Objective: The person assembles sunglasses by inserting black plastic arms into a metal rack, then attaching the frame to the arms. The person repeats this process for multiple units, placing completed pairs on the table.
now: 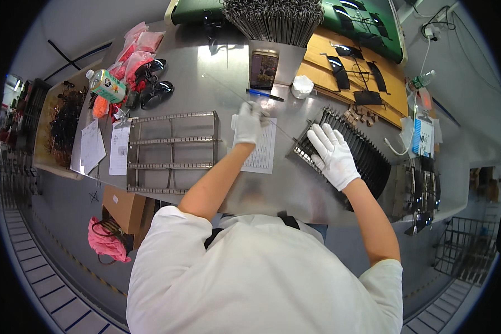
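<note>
My left hand (247, 123), in a white glove, is closed round a thin metal wire over the middle of the steel table. The wire runs slantwise to both sides of the fist; its ends are faint. Beneath that hand lies a printed paper sheet (264, 150). On the right, my gloved right hand (334, 155) rests with fingers stretched out on a metal rack (303, 154) filled with a row of black curved plates (367, 149). A second metal rack (172, 140), with toothed bars and nothing in it, lies left of my left forearm.
A bundle of hooked wires (275, 22) stands at the back, beside a phone (263, 69) and a blue pen (265, 95). Dark lenses on wire holders (362, 75) lie on cardboard at right. A bottle (107, 86), sunglasses (157, 94) and papers (89, 147) occupy the left.
</note>
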### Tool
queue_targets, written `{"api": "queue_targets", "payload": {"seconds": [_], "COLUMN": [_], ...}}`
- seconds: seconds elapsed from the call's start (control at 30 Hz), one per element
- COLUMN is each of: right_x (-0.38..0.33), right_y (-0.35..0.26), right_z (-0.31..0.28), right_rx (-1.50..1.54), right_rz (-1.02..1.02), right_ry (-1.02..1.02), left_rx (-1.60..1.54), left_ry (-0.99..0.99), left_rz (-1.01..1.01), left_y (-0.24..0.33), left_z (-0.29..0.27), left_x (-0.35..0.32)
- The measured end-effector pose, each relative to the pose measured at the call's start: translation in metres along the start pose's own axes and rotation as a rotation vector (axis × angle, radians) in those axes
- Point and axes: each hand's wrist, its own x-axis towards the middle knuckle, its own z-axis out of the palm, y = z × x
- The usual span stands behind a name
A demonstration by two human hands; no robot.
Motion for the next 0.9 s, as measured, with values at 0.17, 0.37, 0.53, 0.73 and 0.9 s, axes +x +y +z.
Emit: {"api": "queue_targets", "payload": {"seconds": [0.17, 0.37, 0.53, 0.73, 0.9], "right_x": [0.014, 0.021, 0.022, 0.02, 0.019], "right_y": [0.005, 0.006, 0.005, 0.008, 0.01], "right_z": [0.008, 0.009, 0.008, 0.012, 0.014], "right_rx": [-0.052, -0.041, -0.05, -0.044, -0.045], "right_rz": [0.032, 0.047, 0.053, 0.036, 0.045], "right_ry": [0.042, 0.034, 0.022, 0.049, 0.047], "left_rx": [-0.09, -0.05, 0.04, 0.226, 0.053], "left_ry": [0.068, 0.035, 0.046, -0.05, -0.086], "left_rz": [-0.17, -0.235, -0.27, -0.2, -0.294], "left_y": [-0.001, -0.01, -0.014, -0.015, -0.027], "left_z": [-0.016, -0.025, -0.017, -0.016, -0.007], "left_x": [0.027, 0.046, 0.046, 0.054, 0.046]}}
